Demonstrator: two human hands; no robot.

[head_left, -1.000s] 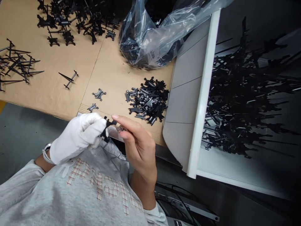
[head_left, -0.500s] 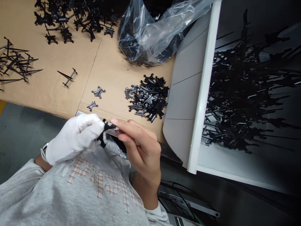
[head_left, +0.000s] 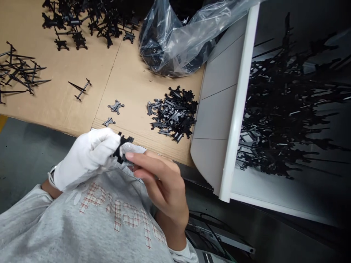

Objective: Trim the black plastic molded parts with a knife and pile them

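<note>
My left hand [head_left: 87,157], in a white glove, is closed around a small black plastic part [head_left: 122,146] near my chest. My bare right hand [head_left: 160,182] is just right of it, fingers curled and pinched, fingertips touching the part's lower edge. What the right fingers hold, if anything, I cannot make out. Both hands hover over the front edge of a cardboard sheet [head_left: 128,87]. Two loose black parts [head_left: 116,106] lie on the cardboard just beyond my left hand.
A pile of small black parts [head_left: 172,114] sits right of centre. A clear plastic bag [head_left: 178,40] of parts lies behind it. A white bin [head_left: 236,109] full of black sprues stands at right. More sprues [head_left: 19,71] and parts [head_left: 82,22] lie at left and back.
My right hand has dropped slightly and curled its fingers under the part. The left hand keeps its grip and has tilted the part a little upward.
</note>
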